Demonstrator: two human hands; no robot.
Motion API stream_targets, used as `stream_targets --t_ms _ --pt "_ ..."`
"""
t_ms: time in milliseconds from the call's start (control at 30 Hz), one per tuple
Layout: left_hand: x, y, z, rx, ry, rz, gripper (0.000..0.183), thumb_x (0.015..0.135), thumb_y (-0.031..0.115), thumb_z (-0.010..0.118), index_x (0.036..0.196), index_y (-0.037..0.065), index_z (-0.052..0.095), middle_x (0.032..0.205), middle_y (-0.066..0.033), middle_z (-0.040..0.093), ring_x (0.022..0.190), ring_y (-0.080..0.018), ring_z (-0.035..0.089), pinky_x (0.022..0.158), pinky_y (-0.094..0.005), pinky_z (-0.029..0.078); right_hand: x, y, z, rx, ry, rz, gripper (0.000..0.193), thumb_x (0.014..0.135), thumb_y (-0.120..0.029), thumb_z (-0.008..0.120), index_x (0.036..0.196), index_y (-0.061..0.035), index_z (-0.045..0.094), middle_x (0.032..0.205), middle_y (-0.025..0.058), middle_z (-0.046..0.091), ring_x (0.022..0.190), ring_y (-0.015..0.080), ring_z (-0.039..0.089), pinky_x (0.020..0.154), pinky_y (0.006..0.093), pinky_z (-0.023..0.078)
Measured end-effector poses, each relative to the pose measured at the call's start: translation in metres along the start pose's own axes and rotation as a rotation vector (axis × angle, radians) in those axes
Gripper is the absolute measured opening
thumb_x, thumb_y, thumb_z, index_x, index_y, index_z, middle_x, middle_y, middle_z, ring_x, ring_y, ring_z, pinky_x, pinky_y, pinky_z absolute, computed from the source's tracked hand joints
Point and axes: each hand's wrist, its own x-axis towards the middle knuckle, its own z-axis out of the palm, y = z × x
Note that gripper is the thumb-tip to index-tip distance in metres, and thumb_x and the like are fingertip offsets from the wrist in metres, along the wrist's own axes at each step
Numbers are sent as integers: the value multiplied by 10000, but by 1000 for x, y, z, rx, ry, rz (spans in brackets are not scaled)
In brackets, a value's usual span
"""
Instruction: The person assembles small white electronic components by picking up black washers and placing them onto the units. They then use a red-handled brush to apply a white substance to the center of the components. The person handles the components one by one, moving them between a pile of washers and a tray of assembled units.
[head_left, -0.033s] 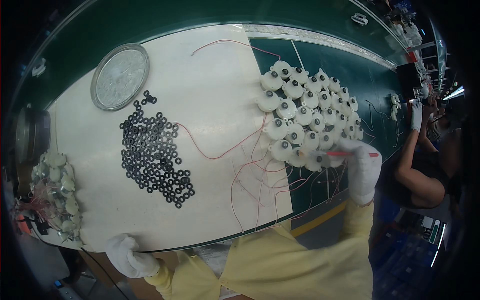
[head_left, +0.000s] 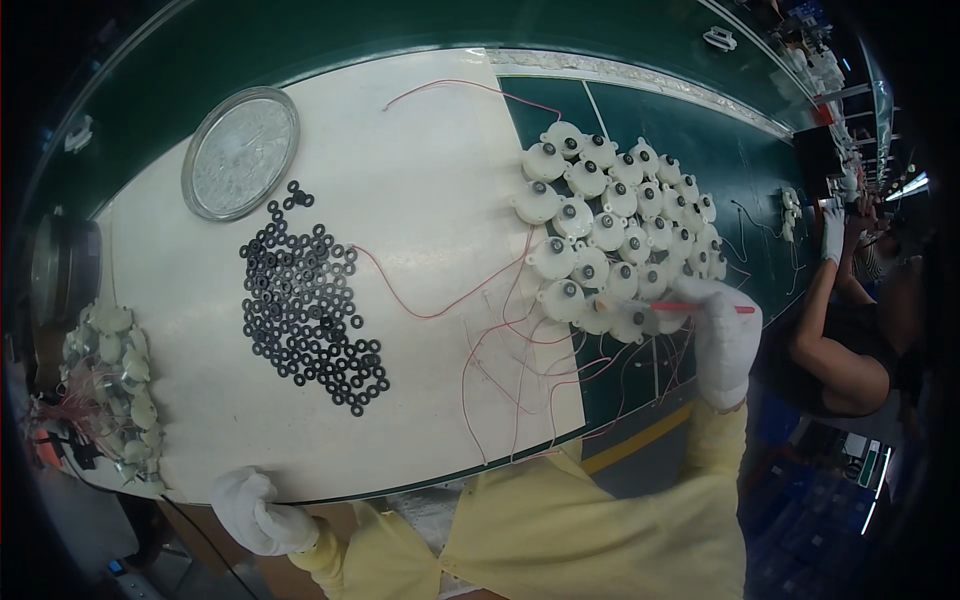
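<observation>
My right hand, in a white glove, is closed around a red-handled brush. The brush's pale, blurred tip lies over the near rows of a cluster of round white plastic housings. Each visible housing has a black ring or plug on top, and thin red and white wires trail from the cluster toward the table's near edge. My left hand, also gloved in white, rests at the table's near left edge with fingers curled. Whatever those fingers hold, if anything, is hidden.
Many loose black rubber rings are spread mid-table. Behind them sits a round metal tray. More white housings with bundled red wires are heaped at the far left. At right, another person's arm reaches toward the bench.
</observation>
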Motion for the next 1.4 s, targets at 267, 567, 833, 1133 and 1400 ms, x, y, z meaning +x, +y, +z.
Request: stream_targets --t_ms 267,567,833,1133,1400 --pt "0 0 -1 -15 -13 -6 240 873 110 439 913 -31 629 643 -97 490 563 -206 415 512 -323 321 -1 3 -3 -11 -28 11 344 974 -208 575 1117 93 660 962 190 702 786 252 701 737 338 561" --pt "0 3 -1 11 -18 -16 237 878 108 439 911 -28 629 655 -97 490 567 -201 411 520 -324 322 7 -11 -10 -188 -279 -219 276 886 -118 625 1101 42 688 963 174 710 810 257 694 753 334 522" --pt "2 3 0 16 -15 -27 244 890 131 444 885 -33 625 635 -100 492 567 -208 414 522 -327 324 14 -27 -15 -375 -408 -344 258 851 -131 660 1069 -4 714 955 139 719 802 270 652 764 347 483" --pt "1 4 0 14 -3 -39 246 877 134 458 857 -43 628 642 -103 492 572 -212 422 525 -324 323 9 -34 -21 -454 -417 -350 272 818 -130 667 1055 -14 727 977 145 711 788 275 624 768 355 475" --pt "2 5 1 1 -4 -36 240 852 122 462 867 -47 631 643 -108 496 571 -214 430 517 -324 328 10 -40 -16 -409 -396 -396 280 791 -138 672 1039 -21 731 969 151 707 783 281 622 775 353 468"
